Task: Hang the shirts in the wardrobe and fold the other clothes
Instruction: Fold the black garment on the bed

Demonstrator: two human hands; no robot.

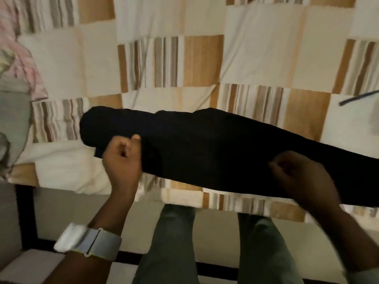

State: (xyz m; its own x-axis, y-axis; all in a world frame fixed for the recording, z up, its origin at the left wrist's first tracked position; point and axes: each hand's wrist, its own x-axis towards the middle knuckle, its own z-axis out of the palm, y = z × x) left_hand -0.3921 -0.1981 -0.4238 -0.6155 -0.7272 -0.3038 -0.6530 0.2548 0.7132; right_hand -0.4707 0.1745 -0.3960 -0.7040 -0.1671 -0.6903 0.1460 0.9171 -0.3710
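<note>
A long black garment (215,146) is laid lengthwise across the patchwork bedspread (155,19), near the bed's front edge. Its near edge is pinched by the left hand (123,158), fingers curled, thumb on top of the cloth. The right hand (303,177) is blurred; its fingers appear curled on the garment's near edge further right. A pale strap (90,242) is worn on the left wrist. Heaped clothes (14,83) are seen at the far left, a dark rod (356,99) at the right.
</note>
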